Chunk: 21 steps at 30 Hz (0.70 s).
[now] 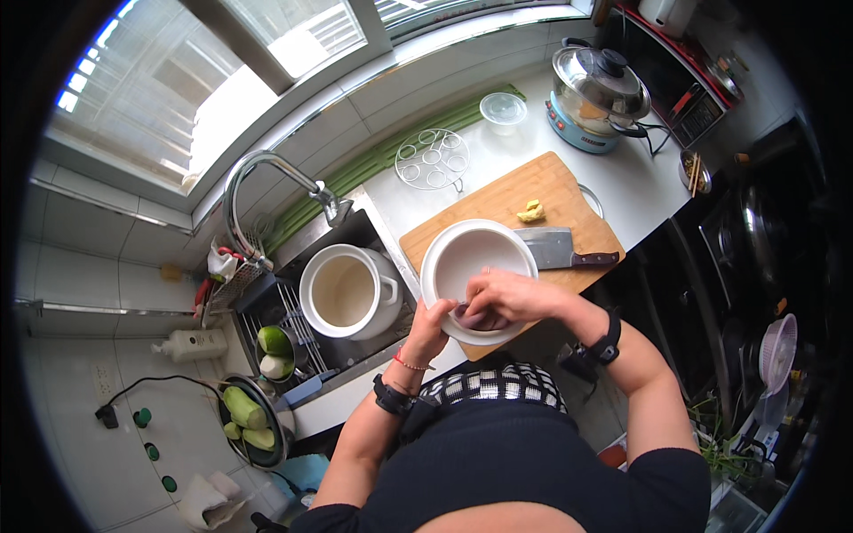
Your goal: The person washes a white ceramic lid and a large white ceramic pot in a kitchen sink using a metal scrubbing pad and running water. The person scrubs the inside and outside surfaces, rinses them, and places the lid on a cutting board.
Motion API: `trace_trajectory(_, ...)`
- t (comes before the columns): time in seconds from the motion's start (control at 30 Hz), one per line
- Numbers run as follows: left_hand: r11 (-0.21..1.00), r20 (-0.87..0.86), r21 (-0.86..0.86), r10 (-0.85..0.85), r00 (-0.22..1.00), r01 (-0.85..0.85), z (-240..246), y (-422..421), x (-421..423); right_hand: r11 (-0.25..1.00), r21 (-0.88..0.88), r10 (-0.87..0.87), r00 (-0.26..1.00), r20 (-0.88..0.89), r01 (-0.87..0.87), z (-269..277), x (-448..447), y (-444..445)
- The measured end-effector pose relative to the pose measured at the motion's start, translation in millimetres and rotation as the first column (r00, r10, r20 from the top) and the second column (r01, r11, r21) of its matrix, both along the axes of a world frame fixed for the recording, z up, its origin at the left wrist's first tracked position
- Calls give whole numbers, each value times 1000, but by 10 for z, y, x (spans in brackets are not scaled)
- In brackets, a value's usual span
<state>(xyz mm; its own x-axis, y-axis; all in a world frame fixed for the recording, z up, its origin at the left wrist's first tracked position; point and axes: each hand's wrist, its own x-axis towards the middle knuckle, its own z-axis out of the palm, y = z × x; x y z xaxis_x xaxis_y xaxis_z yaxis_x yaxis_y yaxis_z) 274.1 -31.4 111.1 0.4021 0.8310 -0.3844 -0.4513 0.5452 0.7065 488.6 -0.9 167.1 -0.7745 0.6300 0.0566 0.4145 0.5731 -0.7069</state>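
Observation:
A white round bowl [432, 266] with a broad rim stands over the left part of a wooden cutting board [466, 200]. My left hand [430, 326] grips its near left rim, thumb on top. Inside the near side of the bowl, my right hand [500, 300] has its fingers bunched on a soft, dark purplish item [476, 318]. What that item is cannot be made out, and the fingers partly hide it. Right of the bowl, a cleaver [550, 245] lies flat with its dark handle to the right. Pieces of peeled ginger [532, 212] sit beyond the blade.
Left is a sink holding a white handled pot [344, 290] beneath a curved faucet [326, 200], and a metal container [300, 346] of green vegetables. A basin [285, 426] holds cut pale-green vegetables. Behind the board are a wire rack [432, 160], a lidded plastic bowl [503, 110] and an electric pot [596, 100].

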Motion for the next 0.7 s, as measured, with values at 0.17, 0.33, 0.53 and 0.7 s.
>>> trace_trajectory(0.17, 990, -151, 135, 64, 987, -43, 81, 115, 217, 571, 768, -603, 783, 153, 290, 79, 191, 99)
trace_trajectory(0.33, 989, -94, 48, 141, 986, -137, -59, 561, 600, 773, -55, -601, 758, 254, 632, -38, 458, -101)
trace_trajectory(0.53, 967, 137, -133, 236, 962, -218, -446, 1312, 1310, 436, -168, -897, 413, -156, 884, -214, 1417, 34)
trace_trajectory(0.7, 965, 214, -148, 244, 946, -215, -688, 1824, 1966, 298, -228, -949, 263, -171, 927, -512, 1808, -146)
